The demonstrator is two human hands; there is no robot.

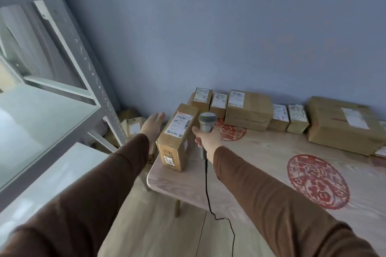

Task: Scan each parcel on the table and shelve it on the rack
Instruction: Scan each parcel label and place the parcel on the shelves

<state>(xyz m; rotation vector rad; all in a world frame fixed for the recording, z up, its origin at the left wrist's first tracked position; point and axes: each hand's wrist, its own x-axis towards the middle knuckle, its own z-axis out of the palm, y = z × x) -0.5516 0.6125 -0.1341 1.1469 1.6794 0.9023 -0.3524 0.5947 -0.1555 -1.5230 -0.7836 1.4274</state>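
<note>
Fingers of the right hand (205, 135) are curled round the grey handle of the scanner (205, 125), head pointing up/away, black cable (206, 185) hanging from its base down past the table edge to the floor. Fingers of the left hand (153, 125) are straight, held close together, palm facing the left side of the nearest parcel (177, 137); touching or just short of it, can't tell.

That parcel is a brown cardboard box w/ white label on top, sitting at the table's near-left corner, long axis running away from the camera. More parcels in a row along the far edge by the wall: small box (201, 98), another small one (218, 103), a wider box (248, 109), two small ones (278, 118) (297, 118), and a big box (342, 125) at far right.

Table (250, 165) is light wood w/ red round paper-cut designs. Grey metal rack (62, 64) w/ pale shelves stands to the left. A few boxes (131, 125) sit on the floor in the corner behind the rack. Both sleeves brown.
</note>
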